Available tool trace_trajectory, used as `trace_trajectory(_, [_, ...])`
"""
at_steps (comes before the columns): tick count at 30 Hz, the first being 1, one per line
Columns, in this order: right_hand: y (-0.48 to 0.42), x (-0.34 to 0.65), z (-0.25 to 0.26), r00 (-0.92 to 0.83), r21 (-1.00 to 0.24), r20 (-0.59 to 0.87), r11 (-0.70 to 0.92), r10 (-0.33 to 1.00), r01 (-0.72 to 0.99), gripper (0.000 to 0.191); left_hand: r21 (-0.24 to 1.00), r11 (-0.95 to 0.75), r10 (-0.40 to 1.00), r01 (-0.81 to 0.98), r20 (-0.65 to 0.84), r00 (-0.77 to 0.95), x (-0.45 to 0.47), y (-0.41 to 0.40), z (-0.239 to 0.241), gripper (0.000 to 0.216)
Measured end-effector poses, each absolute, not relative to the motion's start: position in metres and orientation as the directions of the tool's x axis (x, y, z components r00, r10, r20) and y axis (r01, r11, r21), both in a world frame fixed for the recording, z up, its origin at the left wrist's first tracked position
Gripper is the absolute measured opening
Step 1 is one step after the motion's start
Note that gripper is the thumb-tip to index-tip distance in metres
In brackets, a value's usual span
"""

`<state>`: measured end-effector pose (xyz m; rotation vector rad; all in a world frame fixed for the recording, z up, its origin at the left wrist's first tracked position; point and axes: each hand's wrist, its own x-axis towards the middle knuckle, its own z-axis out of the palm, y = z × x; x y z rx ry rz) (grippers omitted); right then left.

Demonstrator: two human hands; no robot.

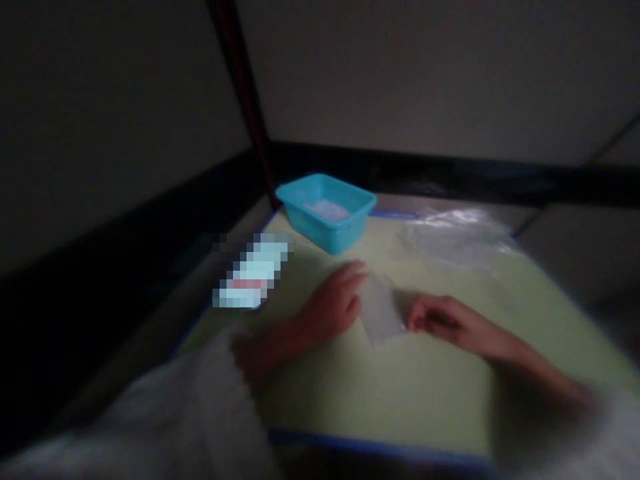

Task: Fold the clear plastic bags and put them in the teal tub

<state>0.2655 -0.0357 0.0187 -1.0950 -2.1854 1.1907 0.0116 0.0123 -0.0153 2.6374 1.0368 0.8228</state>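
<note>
A small clear plastic bag (381, 311) lies flat on the pale green mat (410, 393) between my hands. My left hand (333, 303) rests on the bag's left edge with its fingers stretched out flat on it. My right hand (440, 319) is at the bag's right edge, fingers curled and pinching that edge. Both wrists come out of white fluffy sleeves. The picture is dim and blurred.
A turquoise plastic tub (326, 210) with something pale inside stands at the mat's far left corner. A heap of clear plastic bags (457, 237) lies at the far right. A pixelated light object (253, 270) sits at the mat's left edge. Dark walls close off the back.
</note>
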Motion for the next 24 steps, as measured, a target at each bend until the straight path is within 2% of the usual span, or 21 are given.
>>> trace_trajectory(2, [-0.035, 0.266, 0.017, -0.567, -0.812, 0.015, 0.341, 0.824, 0.474, 0.009, 0.347, -0.752, 0.659, 0.560, 0.396, 0.640, 0.019, 0.000, -0.013, 0.041])
trace_trajectory(6, [-0.034, 0.263, 0.016, -0.525, -0.743, 0.106, 0.418, 0.845, 0.523, 0.012, 0.282, -0.757, 0.652, 0.589, 0.282, 0.704, 0.026, -0.014, -0.014, 0.056])
trace_trajectory(11, [-0.034, 0.258, 0.018, -0.595, -0.634, 0.210, 0.571, 0.776, 0.522, 0.016, 0.184, -0.748, 0.663, 0.637, 0.196, 0.722, 0.025, -0.014, -0.017, 0.070])
trace_trajectory(24, [-0.037, 0.264, 0.015, -0.788, -0.317, 0.250, 0.817, 0.562, 0.482, 0.022, 0.094, -0.705, 0.707, 0.703, 0.171, 0.686, 0.024, -0.016, -0.022, 0.079])
